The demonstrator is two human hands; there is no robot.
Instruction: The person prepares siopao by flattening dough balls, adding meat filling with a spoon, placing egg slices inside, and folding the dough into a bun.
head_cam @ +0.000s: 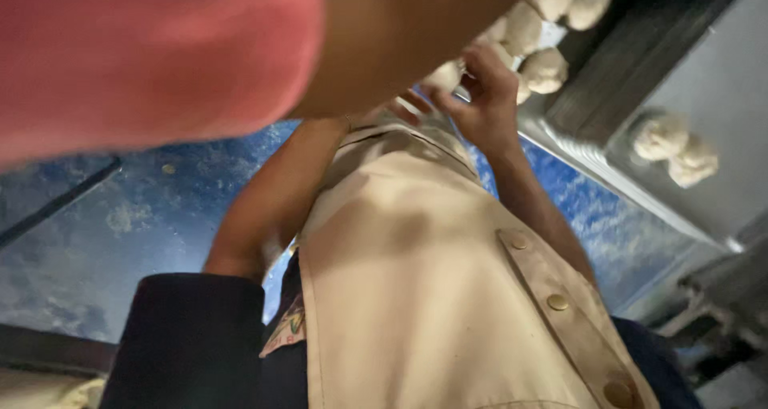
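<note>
No packages, labels, signs, screens.

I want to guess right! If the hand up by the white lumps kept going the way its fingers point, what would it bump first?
Probably the small dough ball right at the fingertips of the hand; it may already touch it. Depth is blurry. More dough balls lie just beyond.

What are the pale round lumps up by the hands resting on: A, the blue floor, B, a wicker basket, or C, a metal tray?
C: the dough balls sit on a shiny metal tray, beside the right hand.
</note>
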